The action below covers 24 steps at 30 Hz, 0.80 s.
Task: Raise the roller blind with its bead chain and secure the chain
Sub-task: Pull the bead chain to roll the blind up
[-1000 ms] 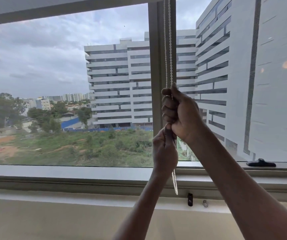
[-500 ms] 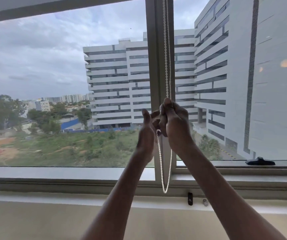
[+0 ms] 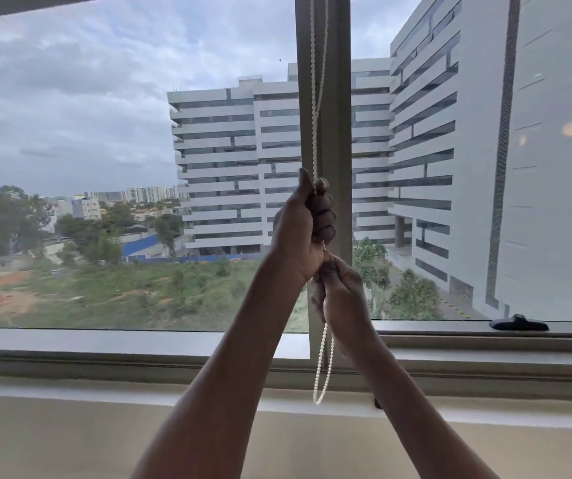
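Note:
A white bead chain (image 3: 315, 98) hangs down the front of the grey window mullion (image 3: 338, 98). My left hand (image 3: 303, 223) grips the chain in a fist at mid-window height. Just beneath it, my right hand (image 3: 341, 295) holds the same chain with curled fingers. Below my right hand the chain ends in a slack loop (image 3: 322, 375) in front of the sill. The blind's grey bottom bar (image 3: 35, 6) shows only as a strip at the top left edge.
A black window handle (image 3: 518, 323) lies on the lower frame at the right. The grey sill (image 3: 105, 344) runs across below the glass, with a beige wall (image 3: 70, 440) under it. A small dark fitting (image 3: 377, 404) peeks out beside my right forearm.
My hands have swapped places on the chain: my left hand rose from below to the upper grip and my right hand dropped beneath it. The blind's bar sits higher in the frame.

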Each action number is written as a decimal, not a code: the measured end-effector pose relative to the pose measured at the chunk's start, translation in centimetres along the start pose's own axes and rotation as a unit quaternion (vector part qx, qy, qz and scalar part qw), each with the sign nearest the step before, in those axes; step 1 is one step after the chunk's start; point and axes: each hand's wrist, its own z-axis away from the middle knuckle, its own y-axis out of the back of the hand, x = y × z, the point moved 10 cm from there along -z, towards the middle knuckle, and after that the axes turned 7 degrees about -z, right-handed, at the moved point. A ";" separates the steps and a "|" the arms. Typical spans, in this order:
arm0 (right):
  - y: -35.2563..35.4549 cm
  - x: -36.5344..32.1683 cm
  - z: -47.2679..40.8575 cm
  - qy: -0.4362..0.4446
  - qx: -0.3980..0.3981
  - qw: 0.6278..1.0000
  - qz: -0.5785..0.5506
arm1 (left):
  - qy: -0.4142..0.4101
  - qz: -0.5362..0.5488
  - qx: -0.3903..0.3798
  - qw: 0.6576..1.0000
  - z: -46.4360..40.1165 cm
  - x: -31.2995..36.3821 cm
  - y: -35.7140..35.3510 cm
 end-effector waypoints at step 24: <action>-3.1 -5.0 -6.0 -0.140 -0.061 0.979 -0.135 | -0.122 -0.177 0.145 0.966 4.6 -5.8 4.5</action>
